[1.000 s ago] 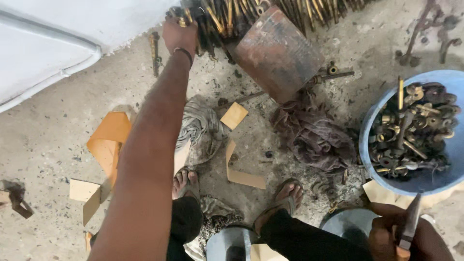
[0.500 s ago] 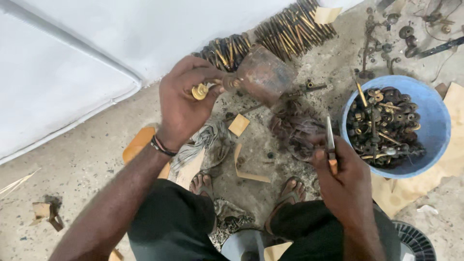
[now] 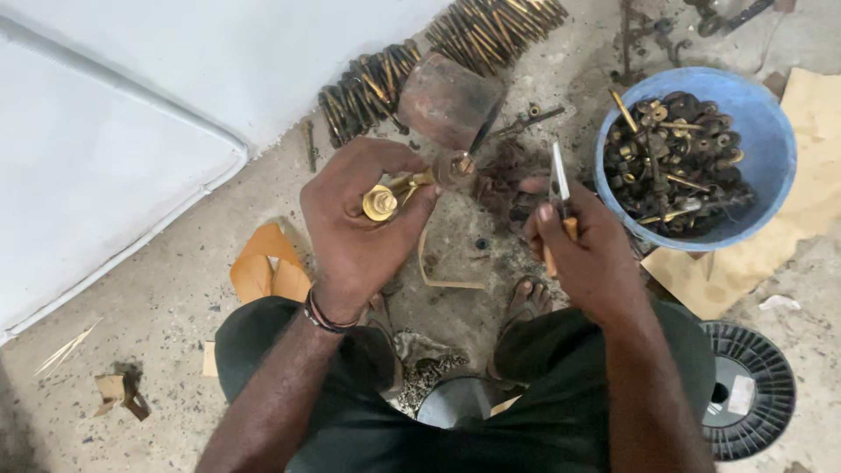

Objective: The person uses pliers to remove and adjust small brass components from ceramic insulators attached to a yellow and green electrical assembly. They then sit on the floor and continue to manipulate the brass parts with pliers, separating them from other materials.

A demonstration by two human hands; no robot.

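At the far left, small cardboard scraps (image 3: 118, 391) are seen on the concrete floor (image 3: 175, 298), below a white panel (image 3: 96, 166) that fills the upper left corner. Nearer the middle, a folded orange piece of cardboard (image 3: 263, 267) lies just beside the left knee.

The left hand (image 3: 359, 223) is closed around a brass bolt (image 3: 390, 197), whose round head is turned toward the camera and whose shank is pinched between thumb and fingers. The bolt is held above the floor, in front of the knees, close to a small glass jar (image 3: 455, 166). Behind the hand, a row of brass bolts (image 3: 438, 52) is laid along the edge of the white panel, and a rusty metal can (image 3: 447, 101) is tipped on its side against that row, partly covering it. A tangle of dark fibre (image 3: 504, 180) lies on the floor between the two hands.

The right hand (image 3: 583, 254) is closed on a small knife (image 3: 559, 188) with an orange handle; its blade is pointed up and away, and part of the handle is hidden by the fingers. Both hands are kept apart, with bare floor and a cardboard strip (image 3: 438, 271) showing below them.

To the right, a blue plastic bowl (image 3: 771, 131) filled with dark nuts, washers and bolts is set on brown cardboard (image 3: 788, 236). At the lower right, a black plastic spool (image 3: 753, 385) lies flat beside the right leg.
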